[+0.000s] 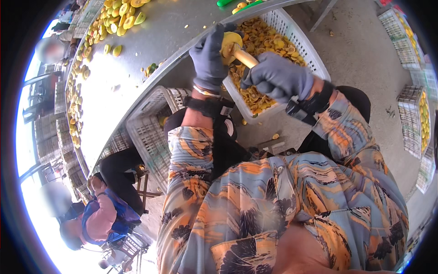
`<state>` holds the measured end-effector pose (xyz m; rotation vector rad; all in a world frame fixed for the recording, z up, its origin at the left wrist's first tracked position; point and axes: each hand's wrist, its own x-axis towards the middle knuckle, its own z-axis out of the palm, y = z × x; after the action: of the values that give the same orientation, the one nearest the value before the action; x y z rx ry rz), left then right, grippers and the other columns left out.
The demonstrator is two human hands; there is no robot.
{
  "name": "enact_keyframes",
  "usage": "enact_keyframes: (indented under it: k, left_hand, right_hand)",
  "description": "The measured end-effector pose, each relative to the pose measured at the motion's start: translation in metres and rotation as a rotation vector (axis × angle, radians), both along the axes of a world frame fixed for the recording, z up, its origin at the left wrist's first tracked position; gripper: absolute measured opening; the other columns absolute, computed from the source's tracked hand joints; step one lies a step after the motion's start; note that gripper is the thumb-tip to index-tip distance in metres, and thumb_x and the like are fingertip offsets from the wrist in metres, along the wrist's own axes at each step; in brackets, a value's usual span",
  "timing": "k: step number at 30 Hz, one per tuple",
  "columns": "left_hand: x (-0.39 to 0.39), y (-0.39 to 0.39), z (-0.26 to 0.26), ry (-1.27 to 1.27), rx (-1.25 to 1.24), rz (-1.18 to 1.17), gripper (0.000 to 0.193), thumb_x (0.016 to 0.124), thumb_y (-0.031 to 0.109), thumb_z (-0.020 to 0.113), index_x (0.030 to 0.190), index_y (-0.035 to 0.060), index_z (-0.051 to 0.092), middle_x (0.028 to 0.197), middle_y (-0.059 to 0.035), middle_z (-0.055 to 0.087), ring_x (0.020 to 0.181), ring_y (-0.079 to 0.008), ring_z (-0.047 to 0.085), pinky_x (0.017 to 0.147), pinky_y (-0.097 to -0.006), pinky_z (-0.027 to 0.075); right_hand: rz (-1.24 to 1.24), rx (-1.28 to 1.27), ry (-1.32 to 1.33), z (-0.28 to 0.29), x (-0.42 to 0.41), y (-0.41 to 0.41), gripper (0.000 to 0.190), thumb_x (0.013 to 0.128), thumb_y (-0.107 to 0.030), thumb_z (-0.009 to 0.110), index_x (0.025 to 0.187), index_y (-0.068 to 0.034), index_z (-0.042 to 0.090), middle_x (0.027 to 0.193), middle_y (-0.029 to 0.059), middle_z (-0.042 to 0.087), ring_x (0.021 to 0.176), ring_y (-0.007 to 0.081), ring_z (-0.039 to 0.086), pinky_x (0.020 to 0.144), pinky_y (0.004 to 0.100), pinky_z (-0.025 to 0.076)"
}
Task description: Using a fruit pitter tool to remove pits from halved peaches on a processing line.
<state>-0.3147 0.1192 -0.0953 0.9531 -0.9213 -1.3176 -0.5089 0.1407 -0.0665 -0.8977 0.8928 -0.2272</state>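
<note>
Both my hands wear grey gloves and are raised over a white plastic crate (289,22) of yellow-orange fruit scraps (273,42). My left hand (209,63) holds a yellow piece of fruit (232,39) at the edge of the metal table. In my right hand (282,77) is a tool with a pale wooden handle (245,58), gripped in a closed fist. The tool's far end meets the fruit, and its working tip is hidden there.
Cut fruit halves (123,17) lie along the far side of the metal table (164,25), near bright green objects (251,5). Another plastic crate (150,133) stands left of my legs. A seated person (102,219) is at lower left. Crates of yellow fruit (412,120) line the right.
</note>
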Motion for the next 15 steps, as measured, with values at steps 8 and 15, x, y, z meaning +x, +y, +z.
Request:
enact_keyframes:
  k: [8, 15]
  left_hand:
    - [0.017, 0.007, 0.026, -0.263, 0.02, -0.174, 0.026, 0.092, 0.02, 0.064, 0.097, -0.005, 0.07, 0.094, -0.0122, 0.072, 0.08, -0.018, 0.069, 0.071, -0.0289, 0.056]
    - [0.019, 0.012, 0.024, -0.057, 0.054, -0.282, 0.059, 0.095, 0.047, 0.052, 0.116, -0.0068, 0.061, 0.106, -0.0219, 0.068, 0.09, -0.0341, 0.07, 0.073, -0.0395, 0.06]
  right_hand:
    - [0.144, -0.145, 0.328, 0.04, 0.008, 0.007, 0.019, 0.082, -0.013, 0.06, 0.092, 0.003, 0.064, 0.051, -0.0075, 0.039, 0.034, 0.0009, 0.033, 0.028, 0.02, 0.023]
    - [0.201, 0.192, -0.384, -0.006, -0.02, -0.004, 0.025, 0.091, -0.008, 0.046, 0.095, 0.011, 0.062, 0.049, -0.0056, 0.035, 0.033, 0.0024, 0.032, 0.027, 0.0199, 0.021]
